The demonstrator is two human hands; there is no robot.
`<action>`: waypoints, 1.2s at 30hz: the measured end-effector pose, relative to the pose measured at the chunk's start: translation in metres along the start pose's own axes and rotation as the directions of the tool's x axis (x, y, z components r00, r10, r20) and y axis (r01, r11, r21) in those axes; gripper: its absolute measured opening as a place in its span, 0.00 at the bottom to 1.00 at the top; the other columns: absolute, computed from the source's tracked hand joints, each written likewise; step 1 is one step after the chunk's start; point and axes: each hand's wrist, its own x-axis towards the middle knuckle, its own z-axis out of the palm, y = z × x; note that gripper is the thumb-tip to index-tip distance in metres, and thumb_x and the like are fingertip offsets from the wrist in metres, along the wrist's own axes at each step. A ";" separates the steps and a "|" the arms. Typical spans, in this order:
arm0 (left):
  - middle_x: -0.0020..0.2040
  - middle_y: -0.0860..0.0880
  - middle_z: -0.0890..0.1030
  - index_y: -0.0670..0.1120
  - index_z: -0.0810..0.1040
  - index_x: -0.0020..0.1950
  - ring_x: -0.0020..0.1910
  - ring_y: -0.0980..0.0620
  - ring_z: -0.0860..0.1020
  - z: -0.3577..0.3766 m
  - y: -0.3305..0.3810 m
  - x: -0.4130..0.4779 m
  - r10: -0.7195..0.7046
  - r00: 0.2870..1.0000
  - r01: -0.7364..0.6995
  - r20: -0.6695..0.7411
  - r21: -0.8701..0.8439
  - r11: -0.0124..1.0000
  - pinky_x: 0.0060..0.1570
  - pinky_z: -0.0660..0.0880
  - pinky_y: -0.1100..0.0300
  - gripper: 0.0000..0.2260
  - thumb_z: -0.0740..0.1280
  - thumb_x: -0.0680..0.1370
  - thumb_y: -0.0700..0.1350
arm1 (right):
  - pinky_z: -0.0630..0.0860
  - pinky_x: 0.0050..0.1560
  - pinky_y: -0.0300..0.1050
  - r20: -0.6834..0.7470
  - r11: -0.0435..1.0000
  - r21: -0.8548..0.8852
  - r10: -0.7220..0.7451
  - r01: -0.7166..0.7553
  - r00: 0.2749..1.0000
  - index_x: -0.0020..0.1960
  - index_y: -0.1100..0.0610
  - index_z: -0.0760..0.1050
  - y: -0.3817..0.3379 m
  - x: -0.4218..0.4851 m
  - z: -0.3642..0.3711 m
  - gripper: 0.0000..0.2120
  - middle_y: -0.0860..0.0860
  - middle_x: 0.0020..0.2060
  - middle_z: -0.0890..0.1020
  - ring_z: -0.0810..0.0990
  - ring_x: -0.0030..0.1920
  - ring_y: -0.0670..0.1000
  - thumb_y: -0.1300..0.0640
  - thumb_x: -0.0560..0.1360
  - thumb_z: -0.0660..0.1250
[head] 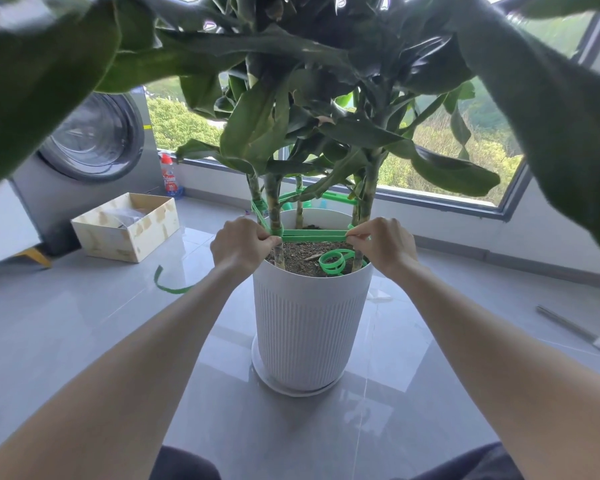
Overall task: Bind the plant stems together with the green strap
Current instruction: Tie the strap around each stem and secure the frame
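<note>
A tall leafy plant grows from a white ribbed pot (309,327) with several striped stems (273,206) rising out of the soil. A green strap (314,235) runs taut around the stems just above the rim. My left hand (239,245) pinches the strap against the front left stem. My right hand (387,244) pinches the strap's other end by the front right stem (359,261). A coiled spare length of strap (335,262) lies on the soil between the stems. Behind, the strap loops around the rear stems (298,197).
A cut strip of green strap (168,285) lies on the grey tiled floor at the left. An open cardboard box (127,226), a washing machine (90,140) and a detergent bottle (169,174) stand at the back left. A metal rod (575,332) lies at the right. Large leaves hang overhead.
</note>
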 end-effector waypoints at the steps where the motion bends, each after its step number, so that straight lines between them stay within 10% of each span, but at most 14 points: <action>1: 0.34 0.46 0.82 0.45 0.85 0.40 0.35 0.46 0.76 0.000 0.000 0.000 0.001 1.000 -0.001 0.001 -0.002 1.000 0.29 0.62 0.61 0.13 0.71 0.73 0.55 | 0.79 0.42 0.52 -0.001 1.000 -0.010 -0.002 0.002 1.000 0.47 0.61 0.83 0.000 0.001 0.001 0.07 0.57 0.44 0.85 0.81 0.45 0.60 0.58 0.75 0.68; 36: 0.33 0.48 0.81 0.48 0.86 0.43 0.39 0.45 0.80 -0.003 -0.009 0.004 0.003 1.000 -0.001 0.027 -0.074 0.997 0.36 0.72 0.56 0.09 0.71 0.74 0.53 | 0.78 0.39 0.45 0.053 0.992 0.026 -0.128 0.127 0.990 0.44 0.60 0.84 -0.055 0.017 0.028 0.10 0.57 0.34 0.83 0.80 0.36 0.55 0.55 0.75 0.67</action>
